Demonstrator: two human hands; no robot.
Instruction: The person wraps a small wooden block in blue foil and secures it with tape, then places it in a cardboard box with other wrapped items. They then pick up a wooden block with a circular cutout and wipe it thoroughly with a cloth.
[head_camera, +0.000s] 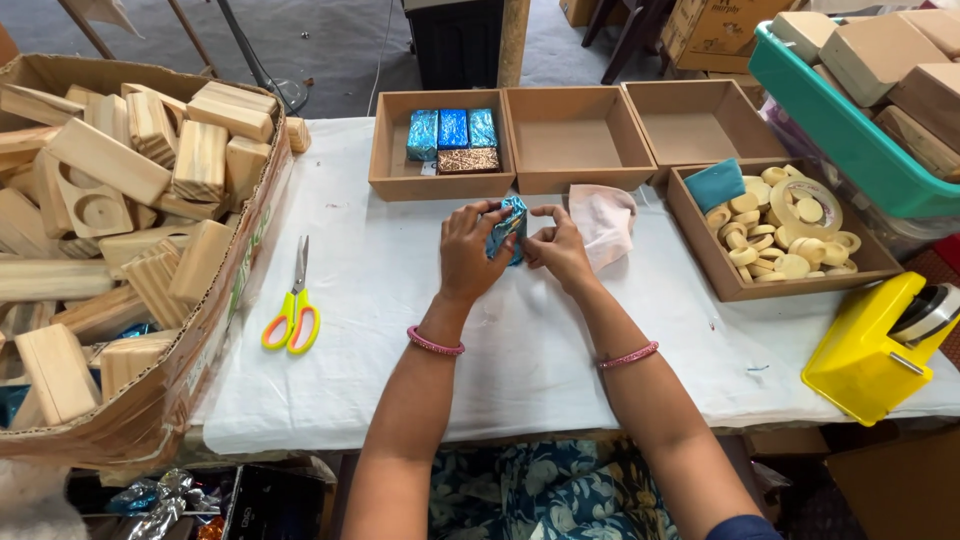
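My left hand (468, 250) and my right hand (557, 248) meet at the middle of the white-covered table (400, 330). Both hold a small block wrapped in shiny blue foil (508, 228), the fingers pinching its edges. Just behind them stands a brown tray (385, 150) with three blue foil-wrapped blocks (452, 130) and one copper-coloured one (468, 160) inside. A pale pink cloth (605, 220) lies right of my right hand.
Yellow-handled scissors (293, 305) lie to the left. A cardboard box (130, 410) of wooden blocks fills the left edge. Two brown trays (575, 135) stand behind, another holds wooden rings (780, 240). A yellow tape dispenser (870, 345) sits right; a green crate (850, 130) above it.
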